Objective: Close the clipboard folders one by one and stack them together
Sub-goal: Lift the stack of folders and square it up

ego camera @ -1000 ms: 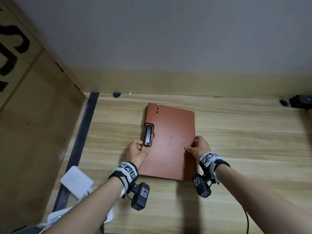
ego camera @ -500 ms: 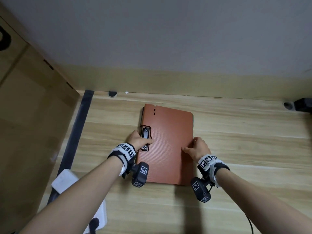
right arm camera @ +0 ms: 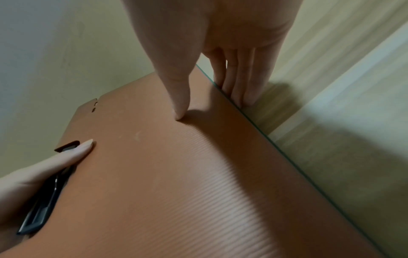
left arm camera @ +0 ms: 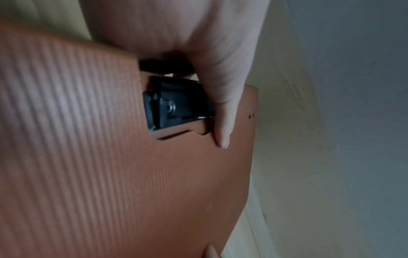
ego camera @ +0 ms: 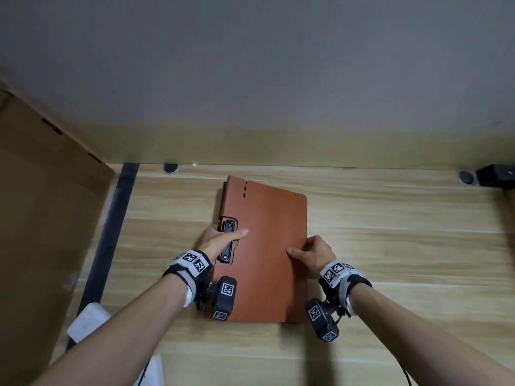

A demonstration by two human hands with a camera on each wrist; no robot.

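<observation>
A closed brown clipboard folder [ego camera: 267, 246] lies flat on the wooden table [ego camera: 390, 246], with its black clip [ego camera: 229, 227] set into the left edge. My left hand [ego camera: 220, 240] grips that edge, and its thumb [left arm camera: 223, 122] lies across the clip [left arm camera: 176, 106] onto the ribbed cover [left arm camera: 110, 174]. My right hand [ego camera: 312, 252] pinches the right edge. Its thumb [right arm camera: 176, 87] presses on the cover [right arm camera: 176, 174] while its fingers [right arm camera: 238, 83] run down beside the edge to the table. A darker edge shows along the folder's far left side; what it belongs to is unclear.
A large cardboard box [ego camera: 41, 218] stands at the left, beside a black strip [ego camera: 117, 218] on the table. A white object [ego camera: 86, 321] lies near the front left. A black device [ego camera: 496, 176] sits at the back right against the wall.
My left hand has slid up along the left edge, and its thumb now lies across the clip. My right hand stays on the right edge. The folder has hardly moved.
</observation>
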